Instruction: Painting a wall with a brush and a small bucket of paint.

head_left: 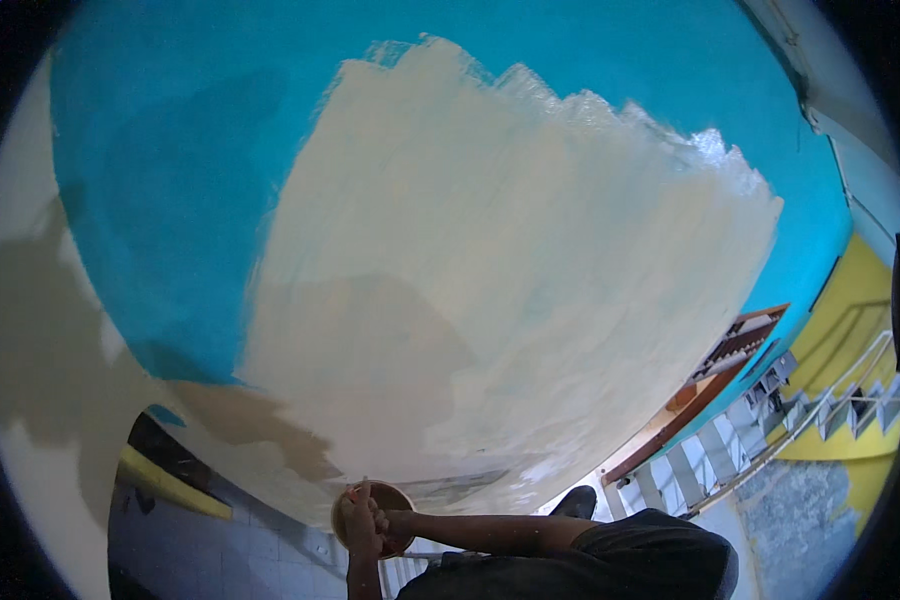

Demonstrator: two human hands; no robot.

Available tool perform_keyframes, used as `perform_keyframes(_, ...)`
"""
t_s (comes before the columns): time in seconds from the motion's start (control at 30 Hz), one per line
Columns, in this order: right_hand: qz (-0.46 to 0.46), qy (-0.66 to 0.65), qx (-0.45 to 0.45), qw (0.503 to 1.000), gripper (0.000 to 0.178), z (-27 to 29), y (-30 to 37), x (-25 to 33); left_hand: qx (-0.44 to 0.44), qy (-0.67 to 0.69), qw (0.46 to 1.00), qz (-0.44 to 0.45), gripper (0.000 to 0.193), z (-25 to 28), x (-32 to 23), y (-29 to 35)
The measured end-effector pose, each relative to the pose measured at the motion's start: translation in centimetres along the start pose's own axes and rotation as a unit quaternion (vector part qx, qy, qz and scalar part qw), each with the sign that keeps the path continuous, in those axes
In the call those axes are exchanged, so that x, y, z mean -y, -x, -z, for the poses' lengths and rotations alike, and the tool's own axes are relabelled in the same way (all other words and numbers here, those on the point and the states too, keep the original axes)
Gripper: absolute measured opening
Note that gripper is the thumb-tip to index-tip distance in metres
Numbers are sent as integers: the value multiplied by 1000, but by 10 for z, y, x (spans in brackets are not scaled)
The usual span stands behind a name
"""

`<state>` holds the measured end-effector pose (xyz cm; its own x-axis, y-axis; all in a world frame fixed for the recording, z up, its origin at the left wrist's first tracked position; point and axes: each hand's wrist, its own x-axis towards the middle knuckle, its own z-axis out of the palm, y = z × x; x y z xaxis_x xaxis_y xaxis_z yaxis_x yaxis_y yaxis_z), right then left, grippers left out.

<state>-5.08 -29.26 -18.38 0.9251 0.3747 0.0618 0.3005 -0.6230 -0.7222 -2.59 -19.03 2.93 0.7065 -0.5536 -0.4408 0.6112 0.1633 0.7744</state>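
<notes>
At the lower middle, a small round bucket (406, 496) with a brownish inside sits under both my hands. My left hand (360, 512) comes up from the lower edge and lies over its mouth, fingers closed. From the right, my right hand (396, 523) reaches in beside it, also looking closed. The hands touch or overlap, and whatever they hold is too small and dark to make out. Before me rises a turquoise wall (190, 130) with a large cream painted patch (530, 250). The patch has ragged brushed edges on top and a wet shine at its upper right.
A white wall (20, 250) adjoins on the left, above a tiled floor (200, 550) with a yellow strip (175, 485). To the right are a brown wooden frame (660, 430), stairs (710, 450) with a pale handrail (770, 455), and a yellow wall (855, 290). My dark shoe (575, 502) shows below.
</notes>
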Motion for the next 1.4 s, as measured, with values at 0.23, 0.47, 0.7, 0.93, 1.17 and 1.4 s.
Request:
perform_keyframes(0.23, -69, 38, -24, 997, 21, 103, 11, 84, 8, -23, 1000, -2, 39, 12, 4, -27)
perform_keyframes(0.47, -297, 13, -112, 948, 27, 164, 80, 175, -8, -115, 993, -9, 38, -6, 12, -34)
perform_keyframes(0.7, -255, -232, -391, 854, 19, 112, 140, 134, 64, 21, 992, 104, 23, -7, 39, -16)
perform_keyframes(0.93, -341, -307, -518, 722, 25, 66, 195, 113, 21, -39, 993, 105, 50, -48, 45, 12)
perform_keyframes(1.17, -274, -521, -497, 638, 32, 14, 232, 102, 2, -52, 964, 260, 49, -50, 74, 6)
perform_keyframes(1.4, -321, -564, -399, 648, 34, 3, 258, 106, -10, -74, 957, 281, 35, -62, 86, 22)
